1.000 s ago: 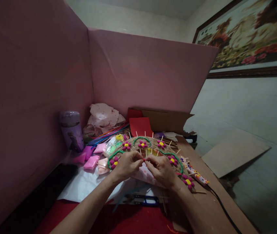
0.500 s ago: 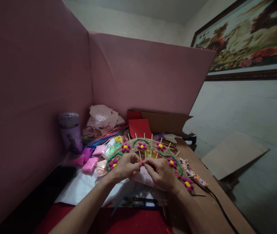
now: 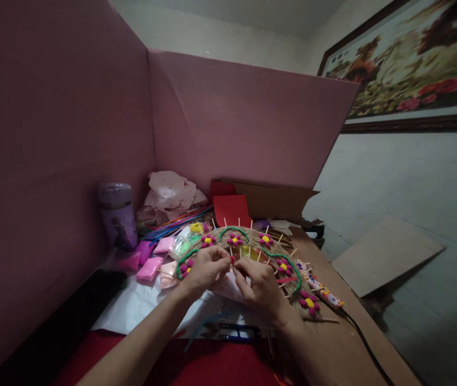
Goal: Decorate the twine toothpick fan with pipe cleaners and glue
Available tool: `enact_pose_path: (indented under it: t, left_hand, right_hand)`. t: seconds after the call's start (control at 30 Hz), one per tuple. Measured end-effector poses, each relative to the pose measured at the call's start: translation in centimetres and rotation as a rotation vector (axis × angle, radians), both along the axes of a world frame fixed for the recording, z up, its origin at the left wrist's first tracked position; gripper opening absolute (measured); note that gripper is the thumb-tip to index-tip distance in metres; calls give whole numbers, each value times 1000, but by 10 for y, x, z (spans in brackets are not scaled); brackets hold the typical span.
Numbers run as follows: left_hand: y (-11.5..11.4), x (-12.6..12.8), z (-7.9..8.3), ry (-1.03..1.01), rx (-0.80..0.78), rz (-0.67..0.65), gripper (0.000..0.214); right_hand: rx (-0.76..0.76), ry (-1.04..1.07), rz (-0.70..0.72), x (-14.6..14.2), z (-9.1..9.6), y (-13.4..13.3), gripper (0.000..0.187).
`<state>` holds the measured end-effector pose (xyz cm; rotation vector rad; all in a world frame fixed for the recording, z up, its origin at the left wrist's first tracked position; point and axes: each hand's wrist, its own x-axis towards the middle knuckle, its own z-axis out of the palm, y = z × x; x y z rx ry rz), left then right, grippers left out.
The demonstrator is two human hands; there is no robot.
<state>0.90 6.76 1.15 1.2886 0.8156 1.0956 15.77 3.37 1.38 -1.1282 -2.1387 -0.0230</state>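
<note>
My left hand [image 3: 207,271] and my right hand [image 3: 258,283] meet over the near side of a twine-wound ring [image 3: 248,234]. Between both sets of pinched fingertips is a small red piece of pipe cleaner [image 3: 232,259]. A red length sticks out past the right hand's far side, apparently part of the same strip. Thin wooden sticks poke out around the ring's outer and inner edges. Purple flowers with yellow centres [image 3: 266,239] and wavy green pipe cleaners [image 3: 233,230] decorate its face. The ring's near part is hidden by my hands.
Blue-handled thread snips [image 3: 236,333] lie on white paper in front. Pink clay packets [image 3: 149,268] and a purple tumbler [image 3: 118,217] stand left. A flower-patterned glue gun [image 3: 321,289] with a black cord rests right. A pink partition [image 3: 244,123] rises behind.
My fingertips have shifted slightly up and left with the red piece. More of the red strip now shows to the right of my right hand.
</note>
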Motion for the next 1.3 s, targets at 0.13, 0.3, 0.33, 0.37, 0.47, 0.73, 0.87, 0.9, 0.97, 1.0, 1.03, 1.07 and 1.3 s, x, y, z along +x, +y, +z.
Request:
enact_pose_path:
  t: [0.13,0.3,0.33,0.37,0.47,0.73,0.87,0.9,0.97,1.0,1.03,1.07,1.3]
  left_hand:
    - [3,0,-4,235,271,163,14]
    - [-1,-5,1,343,251,-63,10]
    - [-3,-5,4,291,173,-134,14]
    - [-5,-5,6,230,100,-194,18]
    - [-11,-3,13,33,-54,-275,25]
    - [-15,4,14,-231,-163,-127,31]
    - [-13,5,13,-155,31,-33,31]
    - [-13,5,13,-149,55,-33,31]
    - [-12,4,13,-155,59,-75,30]
    - [-11,3,13,-163,46,-105,30]
    - [-10,1,12,-173,29,-133,29]
    - [-9,0,12,-177,14,-155,28]
    - [-10,-3,16,-64,31,-145,25]
  right_hand:
    - [63,-191,20,1,1,-3,17]
    - [27,-12,33,7,5,-3,17]
    - [-7,72,31,9,6,-2,16]
    - [-46,158,33,10,8,-2,16]
    - [-155,372,45,11,9,-1,15]
    - [-137,397,59,-2,10,-11,18]
    - [-149,396,55,-6,9,-14,19]
    - [-165,412,57,-6,9,-13,19]
    - [-184,443,63,-6,8,-12,20]
    - [-186,448,68,-5,9,-11,20]
    - [-189,445,75,-4,9,-11,21]
    - [-190,438,84,-3,10,-11,21]
    - [-225,345,91,2,12,-10,21]
